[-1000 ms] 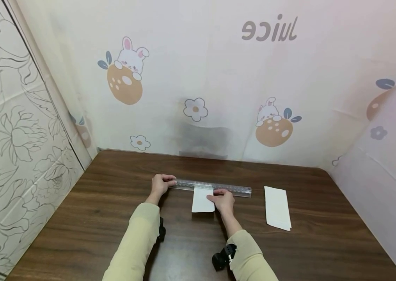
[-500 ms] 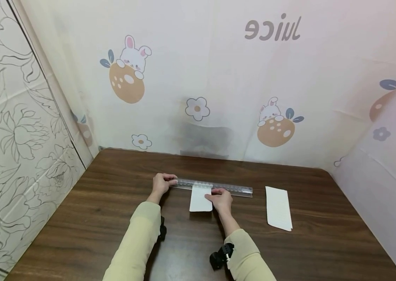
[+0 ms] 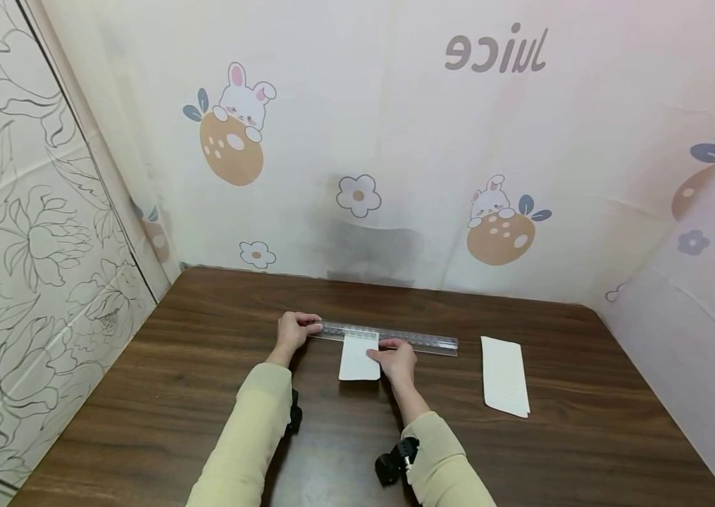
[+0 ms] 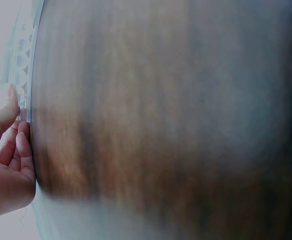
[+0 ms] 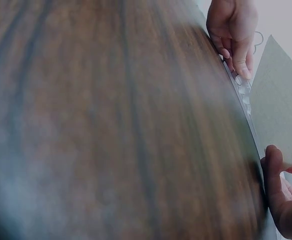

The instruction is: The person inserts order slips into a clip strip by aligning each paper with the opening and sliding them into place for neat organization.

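The white card is located near the middle of the tabletop, its far end meeting the transparent ruler; whether this end lies over or under the ruler cannot be told. The near edge of the card is raised, with a shadow beneath it. The right hand grasps the card at its right edge, thumb on the upper face. The fingers of the left hand pinch the left end of the ruler; the right end projects beyond the right hand and is unheld. A strip of dark wood separates the ruler from the far edge of the tabletop. To the right, wood surface extends between the ruler and the stacked white sheets, whose edges are slightly offset. Wider wood margins extend toward both side edges. A printed cloth rises behind the far edge.
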The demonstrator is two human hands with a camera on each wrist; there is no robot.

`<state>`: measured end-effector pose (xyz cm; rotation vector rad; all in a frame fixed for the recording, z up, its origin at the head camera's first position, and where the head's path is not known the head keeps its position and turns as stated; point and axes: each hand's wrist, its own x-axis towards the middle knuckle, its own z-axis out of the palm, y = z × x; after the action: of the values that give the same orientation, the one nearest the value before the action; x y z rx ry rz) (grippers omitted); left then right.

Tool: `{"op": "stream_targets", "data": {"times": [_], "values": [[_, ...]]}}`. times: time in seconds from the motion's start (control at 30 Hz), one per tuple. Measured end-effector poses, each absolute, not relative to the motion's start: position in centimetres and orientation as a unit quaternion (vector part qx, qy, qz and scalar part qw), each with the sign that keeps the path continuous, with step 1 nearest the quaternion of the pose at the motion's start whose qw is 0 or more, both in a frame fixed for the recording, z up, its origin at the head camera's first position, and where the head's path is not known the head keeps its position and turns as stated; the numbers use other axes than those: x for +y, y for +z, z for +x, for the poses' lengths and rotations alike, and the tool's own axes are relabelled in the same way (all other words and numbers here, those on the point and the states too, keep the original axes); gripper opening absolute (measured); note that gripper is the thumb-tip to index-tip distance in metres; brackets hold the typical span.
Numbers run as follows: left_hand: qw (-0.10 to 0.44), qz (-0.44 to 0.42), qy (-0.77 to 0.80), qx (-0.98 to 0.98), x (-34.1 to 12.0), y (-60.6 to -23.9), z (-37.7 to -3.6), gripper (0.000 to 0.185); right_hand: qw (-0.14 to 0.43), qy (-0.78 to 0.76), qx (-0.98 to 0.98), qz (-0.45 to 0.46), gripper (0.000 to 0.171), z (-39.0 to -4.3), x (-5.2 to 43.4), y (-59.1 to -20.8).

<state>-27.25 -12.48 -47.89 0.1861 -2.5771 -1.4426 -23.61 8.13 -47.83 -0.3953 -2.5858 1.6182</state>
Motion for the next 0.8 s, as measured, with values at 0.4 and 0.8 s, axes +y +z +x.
{"op": "stream_targets", "data": {"times": [0.4,0.8], "values": [[0.097,0.061,-0.487,-0.866,-12.43,-47.94,-27.28,0.011,0.035,0.523,-0.842,-0.125,0.028,-23.57,7.66,-47.72],[0.094,0.058,-0.487,-0.866,-12.49,-47.75,-27.15,0.011,0.03,0.516,-0.846,-0.128,0.028,-23.52,7.26,-47.48]]}}
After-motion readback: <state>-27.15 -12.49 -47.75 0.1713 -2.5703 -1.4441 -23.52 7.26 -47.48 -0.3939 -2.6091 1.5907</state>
